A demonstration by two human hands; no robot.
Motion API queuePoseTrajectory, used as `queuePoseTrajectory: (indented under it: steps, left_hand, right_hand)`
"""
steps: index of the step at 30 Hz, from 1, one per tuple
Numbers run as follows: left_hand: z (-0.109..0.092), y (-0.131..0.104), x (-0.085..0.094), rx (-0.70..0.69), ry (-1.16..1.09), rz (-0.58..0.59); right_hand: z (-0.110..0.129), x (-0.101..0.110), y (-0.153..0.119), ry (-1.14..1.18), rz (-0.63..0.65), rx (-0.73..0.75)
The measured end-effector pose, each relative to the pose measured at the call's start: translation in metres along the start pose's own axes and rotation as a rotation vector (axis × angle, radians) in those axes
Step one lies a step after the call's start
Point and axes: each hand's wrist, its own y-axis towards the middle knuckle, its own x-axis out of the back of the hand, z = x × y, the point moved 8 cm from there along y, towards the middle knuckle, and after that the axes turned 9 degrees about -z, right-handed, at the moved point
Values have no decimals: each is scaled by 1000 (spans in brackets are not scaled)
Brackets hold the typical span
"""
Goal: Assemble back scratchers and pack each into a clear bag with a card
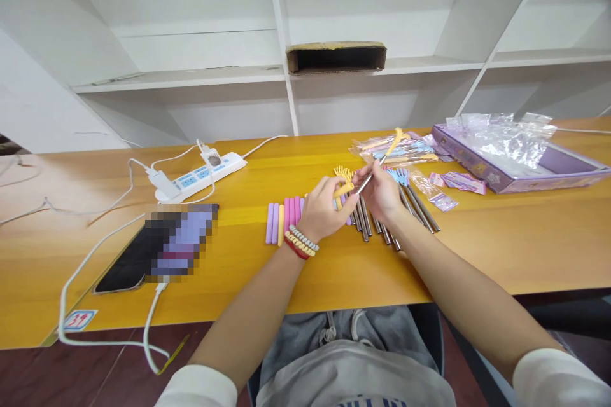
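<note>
My left hand (pixel 327 206) is closed around a short yellow handle sleeve (pixel 343 189). In my right hand (pixel 383 196) is a back scratcher with a yellow claw head (pixel 397 135) and a thin metal rod (pixel 365 184), tilted up and away. The rod's lower end is close to the sleeve; whether it is inside I cannot tell. Beneath both hands lie several metal back scratchers (pixel 420 206), with blue and yellow claw heads (pixel 342 172) on the far side. A row of purple, yellow and pink handle sleeves (pixel 274 224) lies left, partly hidden by my left hand.
Bagged back scratchers (pixel 405 150) lie behind my hands. To the right are a purple box (pixel 506 181) with clear plastic bags (pixel 506 140) and small purple packets (pixel 463 182). Left are a power strip (pixel 203 177), white cables (pixel 76 267) and a phone (pixel 126 261). Shelves (pixel 191 76) hold a cardboard box (pixel 337 46).
</note>
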Motion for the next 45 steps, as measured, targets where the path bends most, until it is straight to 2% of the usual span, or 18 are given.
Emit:
queuePoseTrajectory:
  steps: [2,5,7,8,9,12,16,20,23,27,30,33,36,41,45]
  left_hand:
    - [9,8,18,75,-83,-123]
    - [31,27,47,216,-119,-297]
    - [44,42,64,254,-74,-350]
    - [50,49,70,266,-49,-340]
    - [57,55,73,283,-25,-292]
    - [82,57,67,379,17,-25]
    - [109,36,65,497,110,106]
    - [117,19,57,484,333,326]
    - [117,14,55,453,482,447]
    - [96,11,45,317,520,451]
    - [73,2,24,242,472,442]
    - [52,-8,-1,181,497,453]
    - [43,-13,-17,168,544,478]
    - [42,-7,-24,167,595,487]
    - [39,-2,-37,160,549,548]
  right_hand:
    - [17,4,4,-7,10,53]
    - [42,14,12,-103,56,57]
    - [58,25,18,-214,63,97]
    - [66,32,20,-268,54,132]
    - [73,40,23,-320,41,172]
    - [87,68,31,-436,-38,291]
    - [89,111,41,-442,-210,369]
    - [87,137,40,-531,-394,406]
    - [83,136,35,-730,-417,391]
    - [77,127,29,-955,-387,411]
    - [72,114,25,-1150,-312,482]
    - [64,104,22,-1300,-249,465]
    - [59,102,22,-1355,-244,390]
    - [61,102,22,-1372,-291,360]
    - [63,104,21,-1381,-305,340]
